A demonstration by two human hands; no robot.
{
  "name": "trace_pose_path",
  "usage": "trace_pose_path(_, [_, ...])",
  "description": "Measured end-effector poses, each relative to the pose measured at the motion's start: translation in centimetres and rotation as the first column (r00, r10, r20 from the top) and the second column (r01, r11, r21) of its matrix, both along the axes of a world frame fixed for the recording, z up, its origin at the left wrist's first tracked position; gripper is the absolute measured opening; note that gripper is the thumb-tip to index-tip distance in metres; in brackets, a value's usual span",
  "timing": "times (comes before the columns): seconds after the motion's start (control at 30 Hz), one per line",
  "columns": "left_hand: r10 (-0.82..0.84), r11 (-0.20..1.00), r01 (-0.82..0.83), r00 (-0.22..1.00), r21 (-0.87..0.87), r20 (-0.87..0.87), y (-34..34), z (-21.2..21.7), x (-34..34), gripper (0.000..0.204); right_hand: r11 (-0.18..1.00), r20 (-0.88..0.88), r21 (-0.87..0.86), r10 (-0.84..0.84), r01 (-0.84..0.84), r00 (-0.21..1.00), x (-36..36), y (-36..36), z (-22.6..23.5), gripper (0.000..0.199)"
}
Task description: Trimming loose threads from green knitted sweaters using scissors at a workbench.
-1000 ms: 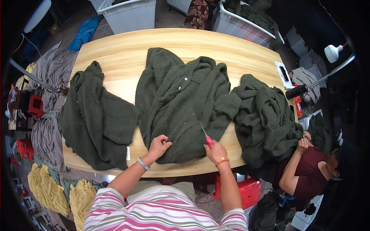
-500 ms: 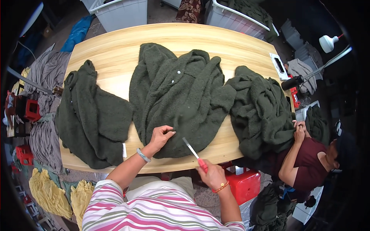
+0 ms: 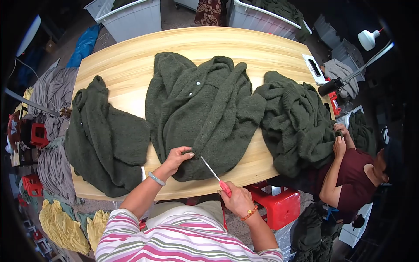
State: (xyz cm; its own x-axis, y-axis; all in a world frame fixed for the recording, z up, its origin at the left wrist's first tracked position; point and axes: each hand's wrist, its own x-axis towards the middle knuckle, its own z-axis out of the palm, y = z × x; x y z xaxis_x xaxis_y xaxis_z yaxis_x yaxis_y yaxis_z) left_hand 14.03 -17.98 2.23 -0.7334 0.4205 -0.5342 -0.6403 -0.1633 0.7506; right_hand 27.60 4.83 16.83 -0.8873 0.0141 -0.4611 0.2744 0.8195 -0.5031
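Note:
A dark green knitted cardigan (image 3: 205, 109) lies spread in the middle of the oval wooden table (image 3: 131, 65). My left hand (image 3: 178, 158) pinches its lower hem near the table's front edge. My right hand (image 3: 238, 201) holds a pair of thin scissors with a red handle (image 3: 214, 175), blades pointing up-left toward the hem beside my left fingers. A second green cardigan (image 3: 102, 139) lies on the left, a crumpled pile of green knitwear (image 3: 299, 122) on the right.
Another person in a dark red top (image 3: 353, 174) sits at the right end, hands on the green pile. A red stool (image 3: 281, 205) stands below the table. White bins (image 3: 131, 19) stand behind it. Grey and yellow garments (image 3: 52, 174) lie at left. A white device (image 3: 315, 70) rests at the far right.
My right hand with the scissors has drawn back off the table toward my body, then angled the blades toward the hem. My left hand stays pinched on the hem.

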Motion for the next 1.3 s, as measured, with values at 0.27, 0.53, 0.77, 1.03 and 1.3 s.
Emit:
trace_pose_path(0.27, [-0.058, 0.990, 0.031, 0.979, -0.138, -0.196, 2.2, -0.5, -2.2, 0.008, 0.995, 0.080, 0.088, 0.038, -0.045, 0.996, -1.1, -0.3, -0.1, 0.031])
trace_pose_path(0.53, [-0.168, 0.981, 0.166, 0.986, 0.098, 0.008, 2.1, 1.1, -3.4, 0.027, 0.999, -0.029, -0.021, -0.037, 0.036, 0.999, -0.9, 1.4, 0.1, 0.027])
trace_pose_path(0.77, [-0.114, 0.990, 0.107, 0.990, 0.087, 0.083, 4.9, -0.4, -6.4, 0.015, 0.997, -0.099, -0.020, -0.076, 0.075, 0.992, -1.9, 1.9, -0.1, 0.027])
trace_pose_path(1.03, [-0.003, 0.999, -0.004, 0.989, -0.041, -0.150, 5.6, -1.2, -4.2, 0.007, 0.997, 0.003, 0.081, -0.015, 0.014, 1.000, -2.6, 2.9, 0.6, 0.029])
trace_pose_path(1.3, [-0.101, 0.995, 0.101, 0.990, -0.006, -0.098, 5.7, 0.2, -4.0, 0.005, 0.996, -0.030, 0.083, -0.041, 0.044, 0.999, -2.6, 4.1, -0.5, 0.026])
